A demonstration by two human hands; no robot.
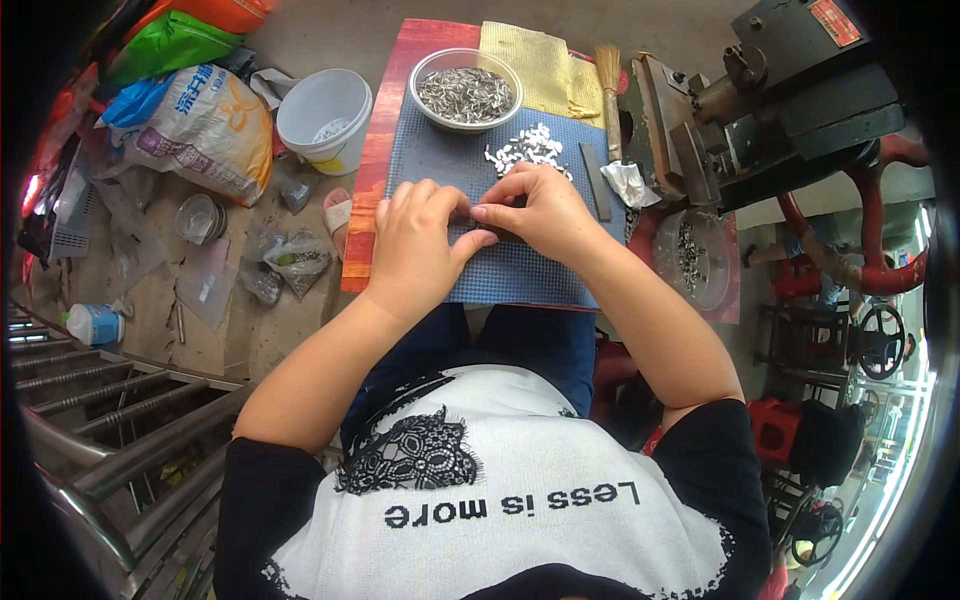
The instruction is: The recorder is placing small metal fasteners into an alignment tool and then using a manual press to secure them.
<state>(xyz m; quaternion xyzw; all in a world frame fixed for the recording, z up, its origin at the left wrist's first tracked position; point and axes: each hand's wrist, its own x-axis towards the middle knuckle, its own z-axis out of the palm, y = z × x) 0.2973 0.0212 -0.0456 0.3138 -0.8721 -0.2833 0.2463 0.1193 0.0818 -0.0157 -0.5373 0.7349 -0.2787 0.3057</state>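
My left hand (418,232) and my right hand (543,212) meet over a blue textured mat (425,150). The right thumb and index finger are pinched together, and the curled left fingers come up against them. Whatever lies between the fingertips is too small and too covered to name. Just beyond my right hand is a loose pile of small white pieces (535,148). Farther off, a clear round bowl (466,128) holds many small silvery metal pieces (465,93). A flat dark grey bar (595,182) lies to the right of the pile.
Yellow cloth (525,65) and a brush (609,85) lie at the far edge. To the right stand a dark machine (700,150), crumpled white wrapping (628,184) and a clear tub (712,285) of small parts. A white bucket (325,110) and a sack (205,130) are left.
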